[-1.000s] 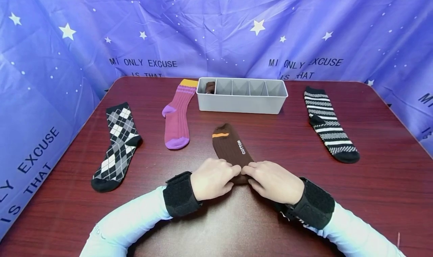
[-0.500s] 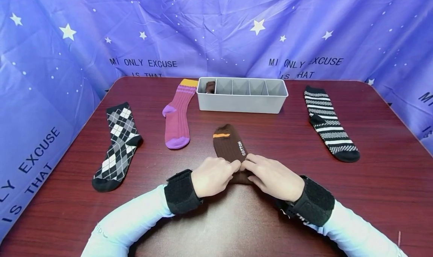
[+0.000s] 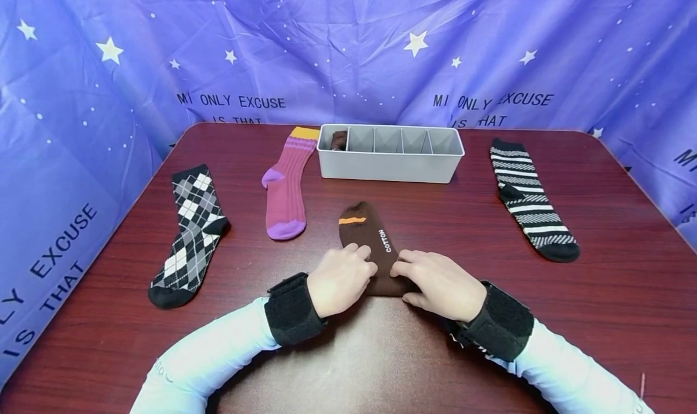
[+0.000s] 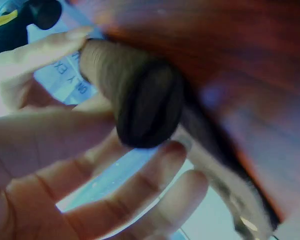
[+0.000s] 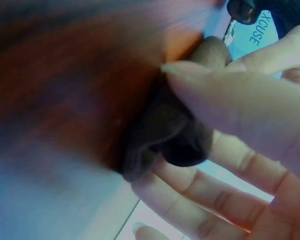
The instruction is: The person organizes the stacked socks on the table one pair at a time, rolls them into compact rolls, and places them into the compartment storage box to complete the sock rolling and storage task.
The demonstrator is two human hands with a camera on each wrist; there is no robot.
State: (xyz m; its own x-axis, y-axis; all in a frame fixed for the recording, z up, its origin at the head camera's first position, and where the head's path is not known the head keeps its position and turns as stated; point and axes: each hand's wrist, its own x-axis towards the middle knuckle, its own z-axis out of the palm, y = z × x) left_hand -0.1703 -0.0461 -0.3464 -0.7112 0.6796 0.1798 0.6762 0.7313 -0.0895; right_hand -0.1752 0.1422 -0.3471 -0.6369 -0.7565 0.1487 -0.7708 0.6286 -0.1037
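Sock [image 3: 373, 239], brown, lettered COTTON, on table [image 3: 435, 217]; left hand [image 3: 340, 281] and right hand [image 3: 442, 285] grip its near end; grey divided box [image 3: 388, 167] beyond.

"COTTON" is printed on the brown sock [image 3: 371, 239]. Beyond the worktop's [image 3: 446, 220] far edge, "MI ONLY EXCUSE IS THAT" is repeated (partly creased) on the starry cloth [image 3: 359, 51].

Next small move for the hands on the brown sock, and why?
Probably roll the brown sock a turn away from the person, toward its orange stripe. The left hand and right hand both hold its near end, which looks rolled or folded over in the wrist views, while the striped end lies flat ahead of them.
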